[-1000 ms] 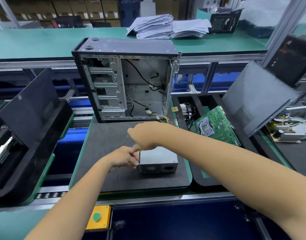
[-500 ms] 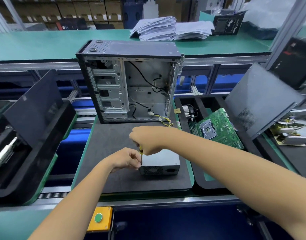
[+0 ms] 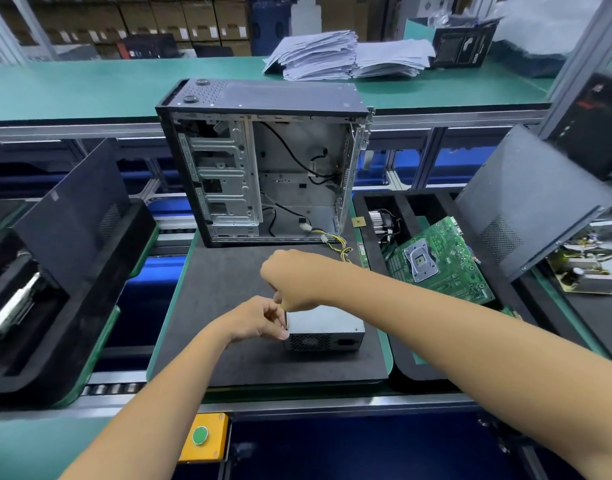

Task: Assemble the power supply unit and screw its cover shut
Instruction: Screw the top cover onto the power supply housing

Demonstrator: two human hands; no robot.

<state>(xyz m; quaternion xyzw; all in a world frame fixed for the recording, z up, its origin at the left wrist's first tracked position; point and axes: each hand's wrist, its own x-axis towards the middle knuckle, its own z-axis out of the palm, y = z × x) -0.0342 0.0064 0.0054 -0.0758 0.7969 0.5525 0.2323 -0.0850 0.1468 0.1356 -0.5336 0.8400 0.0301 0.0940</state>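
A grey metal power supply unit (image 3: 327, 332) lies on the black foam mat (image 3: 228, 362), its vented fan face toward me. My right hand (image 3: 292, 282) is closed around a screwdriver with a yellow handle, held upright over the unit's top left corner; only a sliver of yellow shows under the fist. My left hand (image 3: 259, 320) pinches at that same corner, fingertips against the unit's left edge. The screw itself is hidden by my fingers.
An open black computer case (image 3: 263, 161) stands at the back of the mat, yellow cables trailing out. A green motherboard (image 3: 436, 261) lies in a black tray on the right, under a leaning side panel (image 3: 529, 202). A yellow box with a green button (image 3: 200, 436) sits at the front edge.
My right hand has stayed clenched on the screwdriver over the unit's left corner, shifting slightly. My left hand's fingers have moved closer onto the unit's edge.
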